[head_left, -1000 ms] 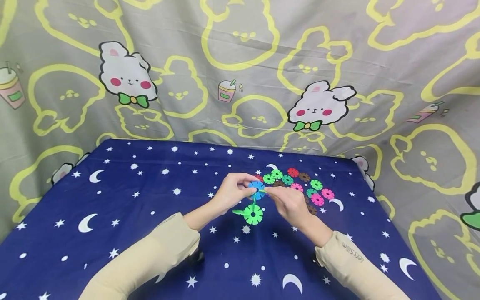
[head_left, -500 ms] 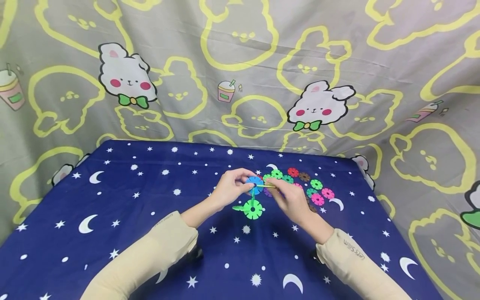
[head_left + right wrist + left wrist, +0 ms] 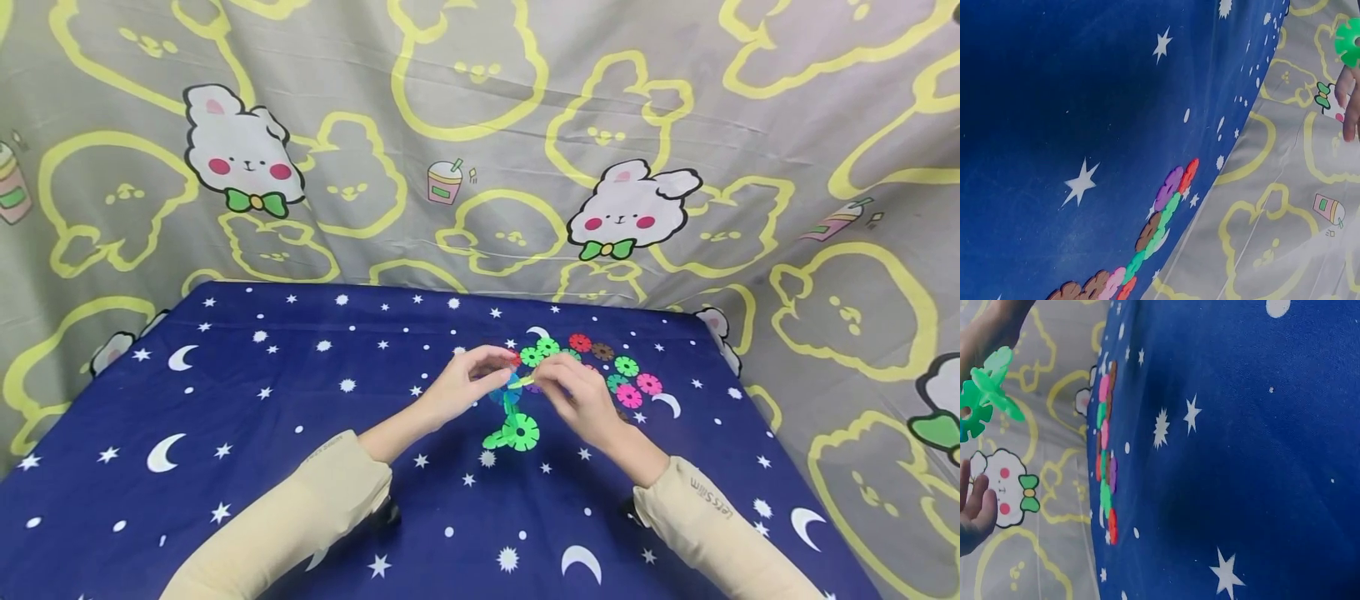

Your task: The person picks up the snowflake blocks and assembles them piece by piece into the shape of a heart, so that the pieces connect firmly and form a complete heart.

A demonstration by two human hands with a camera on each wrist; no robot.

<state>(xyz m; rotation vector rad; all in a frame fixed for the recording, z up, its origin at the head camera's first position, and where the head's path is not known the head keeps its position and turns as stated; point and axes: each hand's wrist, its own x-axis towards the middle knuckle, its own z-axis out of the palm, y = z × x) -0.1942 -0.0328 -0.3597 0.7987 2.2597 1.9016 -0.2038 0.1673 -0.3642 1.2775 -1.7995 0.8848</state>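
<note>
In the head view, my right hand (image 3: 581, 396) pinches a thin yellow-green piece (image 3: 520, 383), seen edge-on, attached to a blue slotted disc (image 3: 505, 392). Green pieces hang below, among them a slotted green disc (image 3: 522, 432). My left hand (image 3: 465, 387) is close beside the blue disc, thumb and fingers apart. From the left wrist, a gap shows between the left hand (image 3: 975, 512) and the joined green pieces (image 3: 988, 394). The right wrist view catches left fingers (image 3: 1350, 103) near a green disc (image 3: 1349, 42); the right hand is outside it.
Loose slotted discs lie on the dark blue star-patterned cloth (image 3: 300, 500) behind and right of my hands, including a pink disc (image 3: 628, 395), a brown disc (image 3: 602, 352) and a red disc (image 3: 580, 342). A patterned grey curtain (image 3: 337, 250) stands behind the table.
The left thumb and fingers have come off the blue disc. The joined discs have turned and dropped slightly, while the right hand keeps its pinch on the yellow-green piece.
</note>
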